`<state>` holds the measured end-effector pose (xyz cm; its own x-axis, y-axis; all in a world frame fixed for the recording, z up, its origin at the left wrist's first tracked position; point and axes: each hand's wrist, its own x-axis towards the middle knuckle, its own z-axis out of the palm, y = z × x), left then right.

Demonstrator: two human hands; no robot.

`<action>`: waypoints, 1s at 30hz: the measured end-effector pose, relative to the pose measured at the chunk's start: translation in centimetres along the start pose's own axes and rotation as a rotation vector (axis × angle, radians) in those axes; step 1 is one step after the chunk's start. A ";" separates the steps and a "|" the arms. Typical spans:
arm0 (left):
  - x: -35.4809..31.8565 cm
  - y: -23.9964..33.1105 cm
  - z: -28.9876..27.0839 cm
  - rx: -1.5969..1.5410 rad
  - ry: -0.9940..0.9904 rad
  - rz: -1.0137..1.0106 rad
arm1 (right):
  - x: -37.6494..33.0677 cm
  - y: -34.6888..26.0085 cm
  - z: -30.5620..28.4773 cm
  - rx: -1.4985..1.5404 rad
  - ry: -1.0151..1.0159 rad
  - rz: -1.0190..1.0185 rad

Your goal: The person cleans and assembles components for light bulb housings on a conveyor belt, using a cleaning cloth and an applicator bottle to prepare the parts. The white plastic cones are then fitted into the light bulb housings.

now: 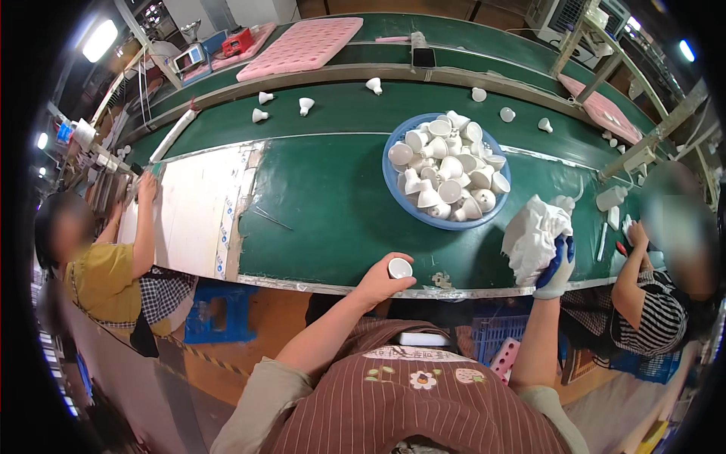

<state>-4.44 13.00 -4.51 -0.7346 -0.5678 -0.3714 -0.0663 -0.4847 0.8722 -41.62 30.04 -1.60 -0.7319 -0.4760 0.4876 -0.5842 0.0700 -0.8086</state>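
Note:
My bare left hand point(376, 286) is closed around a white lamp cup point(401, 268), its round open mouth facing up, just over the bench's front edge. On my right hand point(557, 274) is a white and blue glove. Its fingers grip a crumpled white cloth point(535, 236) above the bench, and the cloth hides part of them. Beyond my hands a blue round basin point(395, 187) stands on the green bench, heaped with white spotlight bulbs point(449, 168). Right behind the cloth shows a whitish nozzle-like tip point(579, 189); what it belongs to is mostly hidden.
Loose bulbs point(305, 106) lie on the green belt point(340, 113) beyond the bench. Metal tweezers point(274, 218) and a white board point(193, 212) lie to the left. A white bottle point(611, 198) stands right. Co-workers sit at both sides. Pink foam trays point(306, 47) rest at the back.

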 end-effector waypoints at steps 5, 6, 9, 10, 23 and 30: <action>-1.1 -1.1 -0.6 0.092 0.099 -0.014 | -1.4 -2.0 4.1 0.293 -0.411 0.263; -1.3 -1.5 -1.0 0.092 0.077 -0.016 | -1.2 -4.4 4.7 0.595 -0.442 0.445; -1.2 -2.0 -1.5 0.209 0.084 0.050 | -0.8 -3.7 2.9 0.529 -0.175 0.453; -1.1 -2.1 -1.5 0.220 0.098 0.044 | -0.8 -3.4 2.4 0.537 -0.119 0.490; 0.1 -2.0 -1.2 0.211 0.145 0.049 | -5.0 -3.3 -17.9 0.063 0.015 0.209; -0.4 -2.1 -1.2 0.224 0.194 0.048 | -9.0 -5.9 -26.1 0.214 0.244 0.624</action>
<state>-3.24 13.44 -6.60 -0.5991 -0.7138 -0.3628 -0.1974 -0.3074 0.9309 -40.78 56.74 7.34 -0.9803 -0.1911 -0.0491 0.0343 0.0801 -0.9962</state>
